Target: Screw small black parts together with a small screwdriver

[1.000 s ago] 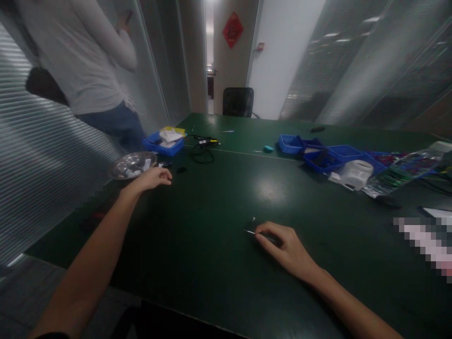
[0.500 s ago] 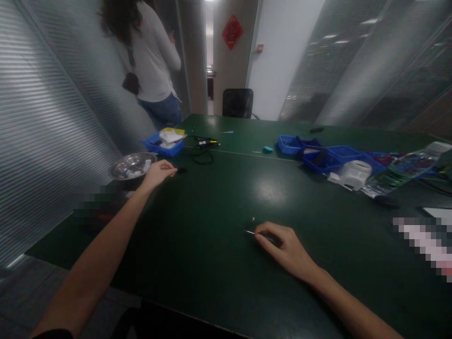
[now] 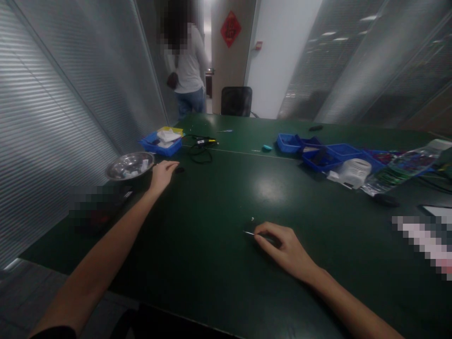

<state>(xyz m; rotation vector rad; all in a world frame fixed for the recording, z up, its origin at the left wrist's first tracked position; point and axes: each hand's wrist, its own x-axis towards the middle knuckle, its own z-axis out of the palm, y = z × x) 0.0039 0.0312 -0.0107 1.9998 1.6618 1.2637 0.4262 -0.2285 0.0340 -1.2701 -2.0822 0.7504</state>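
The right hand [image 3: 278, 242] is curling round, with the thumb and a finger pinching a thin metal stick [image 3: 249, 232]. The shiny tip is poking out past the fingers, low over the green table [image 3: 212, 226], and I cannot tell how the rest of it is sitting in the dark under the hand. A tiny white bit [image 3: 252, 218] is lying near the tip.

The left hand [image 3: 163, 175] is pointing its fingers away from the body. The fingers are almost closing together, but I cannot tell if they are holding something small. A little black thing [image 3: 180, 170] is lying just beside the fingertips, and I cannot tell if they are touching it.

A shiny metal bowl [image 3: 115, 163] is sitting just by the left hand, with white bits [image 3: 131, 173] lying inside. Past it, a blue tray [image 3: 167, 150] is holding a crumpled white thing [image 3: 168, 135]. A black wire [image 3: 202, 162] is looping near that tray. Over on the right, a clear bottle [image 3: 406, 165] is leaning on its side near more blue trays [image 3: 289, 144]. At the back, a person [image 3: 190, 70] is standing near the door.
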